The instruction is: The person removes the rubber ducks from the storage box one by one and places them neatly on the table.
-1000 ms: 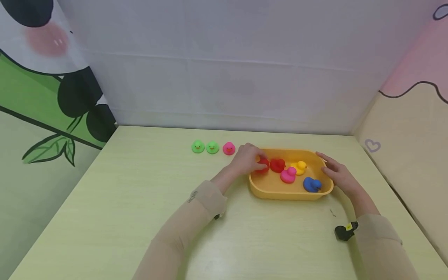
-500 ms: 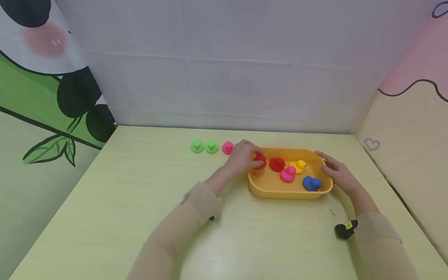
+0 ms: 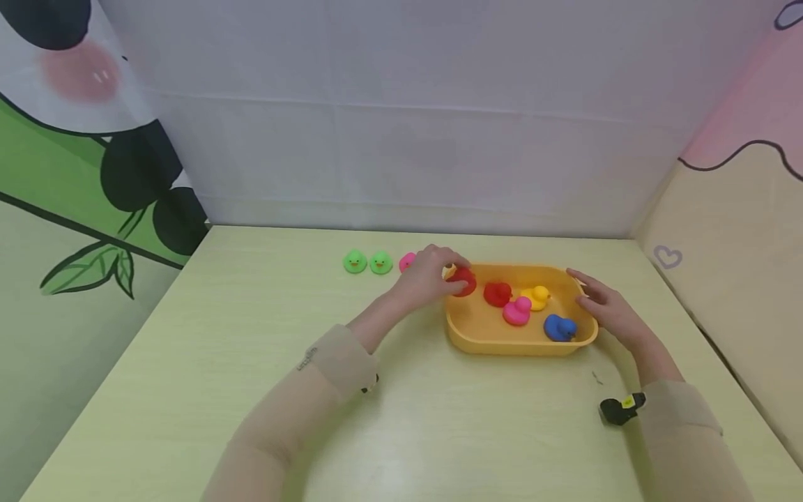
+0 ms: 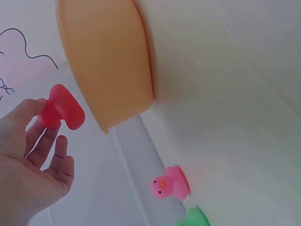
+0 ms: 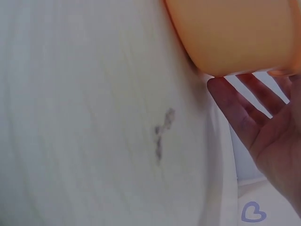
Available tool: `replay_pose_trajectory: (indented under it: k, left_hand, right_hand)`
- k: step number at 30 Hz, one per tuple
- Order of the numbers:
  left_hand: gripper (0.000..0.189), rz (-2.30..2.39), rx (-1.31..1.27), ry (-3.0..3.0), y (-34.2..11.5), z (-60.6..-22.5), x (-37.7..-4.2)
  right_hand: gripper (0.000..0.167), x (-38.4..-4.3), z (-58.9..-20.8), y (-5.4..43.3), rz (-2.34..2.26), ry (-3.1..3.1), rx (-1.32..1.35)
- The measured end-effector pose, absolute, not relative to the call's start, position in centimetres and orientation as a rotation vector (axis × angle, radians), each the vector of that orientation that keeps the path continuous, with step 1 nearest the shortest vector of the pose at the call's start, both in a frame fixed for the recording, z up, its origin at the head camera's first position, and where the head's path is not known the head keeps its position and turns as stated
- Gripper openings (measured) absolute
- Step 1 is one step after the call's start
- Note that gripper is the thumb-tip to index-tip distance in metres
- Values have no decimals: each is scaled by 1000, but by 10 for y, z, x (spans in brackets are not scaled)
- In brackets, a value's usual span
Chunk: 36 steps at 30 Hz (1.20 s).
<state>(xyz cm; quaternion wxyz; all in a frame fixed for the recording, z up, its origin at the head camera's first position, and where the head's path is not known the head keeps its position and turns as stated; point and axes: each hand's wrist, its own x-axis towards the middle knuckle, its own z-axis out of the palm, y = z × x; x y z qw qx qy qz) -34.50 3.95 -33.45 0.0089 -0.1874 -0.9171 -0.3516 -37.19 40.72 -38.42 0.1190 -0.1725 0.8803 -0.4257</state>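
Observation:
My left hand [image 3: 426,275] pinches a red rubber duck [image 4: 66,108] between thumb and fingers, at the left end of the yellow-orange tray [image 3: 508,347]. In the left wrist view the duck shows its underside and is beside the tray's rim. My right hand [image 3: 607,310] rests against the tray's right end, its fingers extended along the rim and wall. Inside the tray sit another red duck [image 3: 498,294], a pink duck [image 3: 516,312], a yellow duck [image 3: 537,298] and a blue duck [image 3: 560,328].
Two green ducks [image 3: 380,263] and a second pink duck [image 4: 170,183] stand in a row on the table [image 3: 251,335], left of the tray. A pale cloth wall [image 3: 401,167] rises behind the table, with printed panels at both sides.
My left hand has moved left and toward the back with the red duck, from inside the tray to its left rim. It now overlaps the pink duck outside. My right hand stays put.

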Motion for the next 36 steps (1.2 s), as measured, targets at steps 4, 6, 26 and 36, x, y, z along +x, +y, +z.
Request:
replay_pose_trajectory:
  k: [4,6,26,36]
  left_hand:
    - [29,-1116,-668,-2822,30,-327,-340]
    - [28,-1120,-690,-2802,24,-323,-338]
    - [29,-1161,-702,-2767,-21,-300,-322]
    - [26,-1111,-785,-2689,-45,-299,-317]
  right_hand:
    - [59,-370,-381,406,-1235,2591,-456]
    - [59,-369,-379,405,-1241,2593,-434]
    - [56,-369,-384,409,-1289,2612,-396]
    - [56,-369,-384,407,-1296,2600,-388]
